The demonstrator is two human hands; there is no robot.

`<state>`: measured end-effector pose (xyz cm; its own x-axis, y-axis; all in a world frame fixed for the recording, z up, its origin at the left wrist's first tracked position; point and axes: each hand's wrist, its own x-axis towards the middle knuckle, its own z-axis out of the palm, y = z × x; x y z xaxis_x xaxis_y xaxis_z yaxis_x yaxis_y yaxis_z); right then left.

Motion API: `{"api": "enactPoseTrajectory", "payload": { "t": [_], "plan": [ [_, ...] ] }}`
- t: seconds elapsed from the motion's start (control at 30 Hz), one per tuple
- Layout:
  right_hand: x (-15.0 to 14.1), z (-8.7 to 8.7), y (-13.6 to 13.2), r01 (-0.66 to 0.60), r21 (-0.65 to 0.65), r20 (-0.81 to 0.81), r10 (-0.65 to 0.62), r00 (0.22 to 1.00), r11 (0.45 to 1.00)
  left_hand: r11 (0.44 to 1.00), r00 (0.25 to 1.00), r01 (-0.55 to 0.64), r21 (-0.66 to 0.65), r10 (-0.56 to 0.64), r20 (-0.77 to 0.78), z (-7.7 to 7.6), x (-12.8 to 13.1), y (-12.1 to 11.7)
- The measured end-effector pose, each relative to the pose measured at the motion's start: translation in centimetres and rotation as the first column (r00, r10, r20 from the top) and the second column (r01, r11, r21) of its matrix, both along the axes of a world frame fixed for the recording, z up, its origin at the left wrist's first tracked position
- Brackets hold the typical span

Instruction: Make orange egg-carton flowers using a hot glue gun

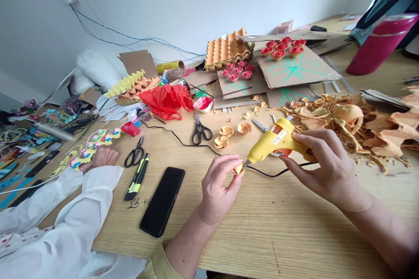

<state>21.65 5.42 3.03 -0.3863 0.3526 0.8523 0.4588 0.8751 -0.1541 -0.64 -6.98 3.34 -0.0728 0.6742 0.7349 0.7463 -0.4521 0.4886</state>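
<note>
Above pale wood-grain tabletop (242, 231), head view: pinching small cup-shaped tan pulp-card piece (238, 168) in fingertips of left hand (216, 189); grasping yellow hard-plastic glue gun (271, 141) by handle in right hand (330, 170). Slants gun's long axis down leftward, aiming nozzle at piece's right edge; cannot tell whether touching. Beyond left hand, shows round, thin-petalled tan pulp-card flowers (244, 128); beyond right, matte, torn, curling pulp-card scraps (314, 117).
</note>
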Motion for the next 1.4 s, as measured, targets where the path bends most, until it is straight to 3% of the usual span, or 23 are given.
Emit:
{"api": "enactPoseTrajectory", "payload": {
  "t": [0.3,0.53,0.73,0.9,1.03,1.13,1.23,1.4],
  "plan": [
    [0.1,0.0,0.0,-0.024,-0.009,-0.012,0.024,1.0,1.0,1.0,1.0,0.0,0.001,0.0,-0.005,0.1,0.0,0.0],
    [0.2,0.4,-0.3,-0.024,0.059,-0.008,0.024,1.0,0.998,1.0,0.999,0.012,-0.013,-0.011,0.049,-0.1,0.1,0.1],
    [0.1,0.5,-0.3,0.044,0.08,-0.023,-0.042,0.999,0.996,0.999,0.995,-0.007,-0.038,0.01,0.1,0.1,0.2,0.2],
    [-0.1,-0.4,0.5,0.083,-0.173,-0.032,-0.09,0.995,0.981,0.993,0.986,-0.026,-0.113,0.044,0.163,0.1,0.1,0.2],
    [0.1,-2.0,1.7,0.172,-0.416,0.021,-0.179,0.984,0.893,0.984,0.963,-0.03,-0.178,0.076,0.257,-0.4,-0.2,0.2],
    [0.4,-3.4,2.7,0.236,-0.498,0.081,-0.227,0.971,0.834,0.974,0.936,-0.017,-0.227,0.095,0.339,-0.7,-0.4,0.2],
    [0.5,-4.2,3.4,0.306,-0.456,0.159,-0.262,0.952,0.836,0.962,0.904,-0.013,-0.274,0.128,0.409,-0.9,-0.6,0.2],
    [0.7,-4.6,3.4,0.431,-0.265,0.285,-0.357,0.889,0.862,0.962,0.862,-0.002,-0.272,0.139,0.488,-0.8,-0.6,0.1]
  ]
}}
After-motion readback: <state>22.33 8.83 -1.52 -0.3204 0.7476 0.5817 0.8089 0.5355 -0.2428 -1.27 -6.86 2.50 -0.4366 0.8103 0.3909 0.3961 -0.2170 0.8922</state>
